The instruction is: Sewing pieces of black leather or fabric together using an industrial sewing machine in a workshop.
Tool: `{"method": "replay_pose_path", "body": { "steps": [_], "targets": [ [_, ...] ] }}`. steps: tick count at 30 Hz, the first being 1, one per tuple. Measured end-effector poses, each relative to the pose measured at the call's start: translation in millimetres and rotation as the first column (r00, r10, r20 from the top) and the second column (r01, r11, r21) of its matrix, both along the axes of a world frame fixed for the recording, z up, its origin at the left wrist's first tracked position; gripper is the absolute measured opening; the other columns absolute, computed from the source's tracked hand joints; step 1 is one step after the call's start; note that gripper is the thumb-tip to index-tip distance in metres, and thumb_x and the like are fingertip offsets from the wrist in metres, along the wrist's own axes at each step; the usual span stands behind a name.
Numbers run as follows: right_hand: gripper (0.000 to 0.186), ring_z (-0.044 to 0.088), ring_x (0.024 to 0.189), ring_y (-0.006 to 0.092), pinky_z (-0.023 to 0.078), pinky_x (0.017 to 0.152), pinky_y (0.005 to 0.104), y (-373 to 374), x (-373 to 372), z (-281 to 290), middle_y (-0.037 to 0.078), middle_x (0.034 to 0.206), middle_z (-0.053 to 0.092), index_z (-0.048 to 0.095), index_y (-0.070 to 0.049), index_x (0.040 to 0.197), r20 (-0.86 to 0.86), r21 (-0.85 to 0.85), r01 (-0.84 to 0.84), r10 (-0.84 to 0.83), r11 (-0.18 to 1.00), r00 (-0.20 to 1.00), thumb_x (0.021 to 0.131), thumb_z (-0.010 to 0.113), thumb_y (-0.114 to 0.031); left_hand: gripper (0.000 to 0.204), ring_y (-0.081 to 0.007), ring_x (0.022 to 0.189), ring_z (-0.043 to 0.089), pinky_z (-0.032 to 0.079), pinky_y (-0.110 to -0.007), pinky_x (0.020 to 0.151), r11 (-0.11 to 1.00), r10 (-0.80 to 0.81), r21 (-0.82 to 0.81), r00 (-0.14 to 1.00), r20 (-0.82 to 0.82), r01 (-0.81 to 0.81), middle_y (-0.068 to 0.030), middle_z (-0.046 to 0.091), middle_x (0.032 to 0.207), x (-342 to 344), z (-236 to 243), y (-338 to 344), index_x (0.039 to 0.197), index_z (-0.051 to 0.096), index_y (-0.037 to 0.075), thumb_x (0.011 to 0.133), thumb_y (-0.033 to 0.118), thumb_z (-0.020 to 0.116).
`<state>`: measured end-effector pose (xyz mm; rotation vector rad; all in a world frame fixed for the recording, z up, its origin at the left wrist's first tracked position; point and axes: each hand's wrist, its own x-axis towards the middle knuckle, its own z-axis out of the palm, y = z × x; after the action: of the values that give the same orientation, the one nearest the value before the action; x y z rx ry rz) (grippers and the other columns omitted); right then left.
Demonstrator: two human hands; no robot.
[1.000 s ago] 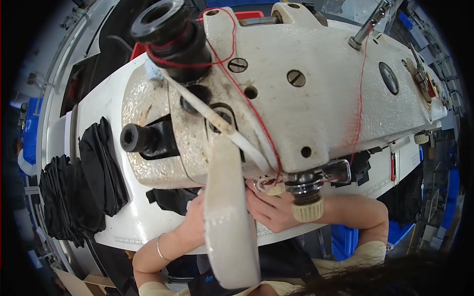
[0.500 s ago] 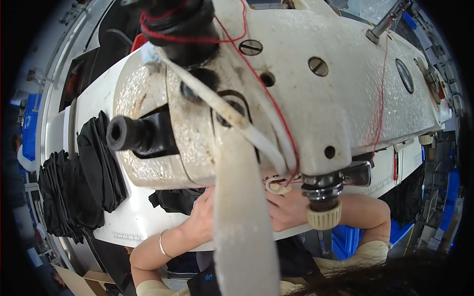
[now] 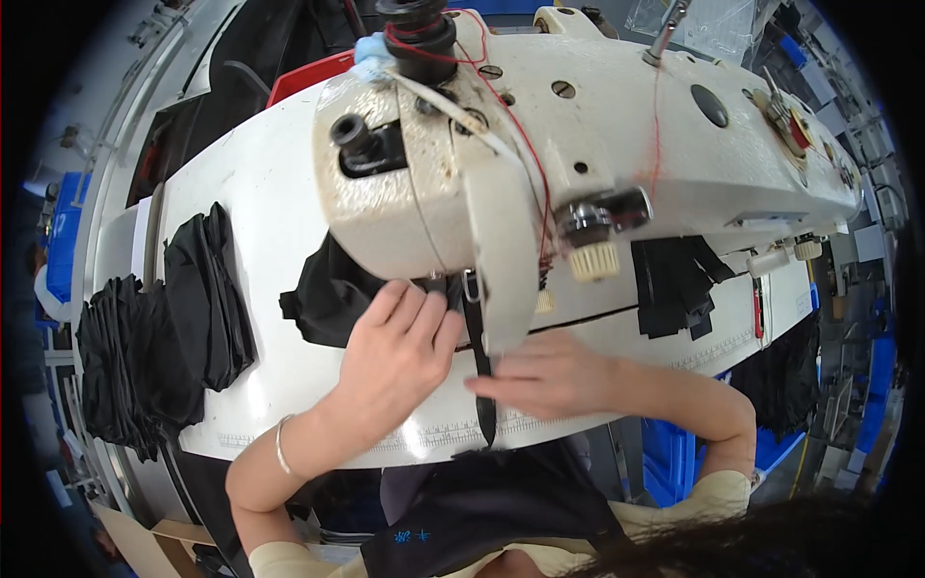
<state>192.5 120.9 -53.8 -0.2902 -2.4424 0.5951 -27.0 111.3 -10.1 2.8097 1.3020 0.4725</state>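
Note:
A white sewing machine (image 3: pixel 385 217) stands over the white table, red thread running down its head. My left hand (image 3: pixel 400 342) is at the needle area, its fingers curled closed on the edge of a black fabric piece (image 3: pixel 328 299) that lies partly under the machine head. From there a narrow black strap (image 3: pixel 486 405) runs toward me past the table's near edge. My right hand (image 3: pixel 549 374), smeared by motion, is beside the strap, its fingers pointing left; whether it grips the strap cannot be made out. The machine's white lever plate (image 3: pixel 506 250) hides part of the needle area.
Stacks of black fabric pieces (image 3: pixel 202 299) lie at the table's left. More black strips (image 3: pixel 674 289) lie right of the machine head. A printed ruler scale (image 3: pixel 424 440) follows the near edge. Blue crates (image 3: pixel 670 467) stand below right; a red tray (image 3: pixel 308 79) is behind.
My view has shifted, so the machine appears farther up and smaller. Both hands now show more fully, and my right hand has come away from the needle area toward me. The strap now shows.

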Motion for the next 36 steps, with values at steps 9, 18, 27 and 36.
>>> {"method": "replay_pose_path", "body": {
  "steps": [9,18,27,36],
  "targets": [
    [0.031,0.053,0.077,0.0055,0.045,0.071,0.0253,-103,-2,16,0.001,0.086,0.061,0.052,-0.006,0.127,-0.112,-0.991,-0.085,-0.293,0.101,0.950,0.096,0.051,-0.007,0.013,-0.0218,0.073,0.056,0.043,-0.031,0.068,0.879,-0.341,-0.384,0.936,-0.090,0.284,-0.0068,0.054,0.075,0,29,-60,0.074,0.061,0.002,0.063,0.011,0.063],
    [0.069,0.052,0.072,0.0212,0.047,0.063,0.0312,-112,7,11,0.009,0.088,0.046,0.038,0.009,0.135,0.171,-0.123,0.258,-0.236,0.958,0.957,0.079,0.070,-0.015,0.034,-0.0198,0.065,0.047,0.036,-0.032,0.062,0.994,0.089,0.047,0.982,0.164,-0.098,-0.0050,0.043,0.072,-1,-15,-122,0.104,0.063,-0.004,0.074,0.008,0.071],
    [0.040,0.055,0.072,0.0190,0.049,0.066,0.0313,-115,3,24,0.008,0.081,0.051,0.058,0.011,0.112,0.132,0.345,0.348,-0.412,0.872,0.902,0.078,0.067,-0.009,0.032,-0.0305,0.089,0.060,0.048,-0.039,0.077,0.960,0.206,0.099,0.903,0.378,-0.261,-0.0157,0.061,0.096,1,5,-107,0.099,0.066,-0.002,0.069,-0.009,0.063],
    [0.034,0.059,0.107,0.0356,0.049,0.097,0.0437,-114,12,-3,0.020,0.107,0.060,0.063,0.010,0.099,0.257,0.549,0.112,-0.294,0.829,0.921,0.074,0.054,-0.013,0.015,-0.0062,0.079,0.050,0.041,-0.022,0.075,0.740,0.671,-0.664,0.176,0.720,-0.109,0.0002,0.056,0.086,-71,32,14,0.095,0.058,-0.001,0.095,0.009,0.048]
  ]
}}
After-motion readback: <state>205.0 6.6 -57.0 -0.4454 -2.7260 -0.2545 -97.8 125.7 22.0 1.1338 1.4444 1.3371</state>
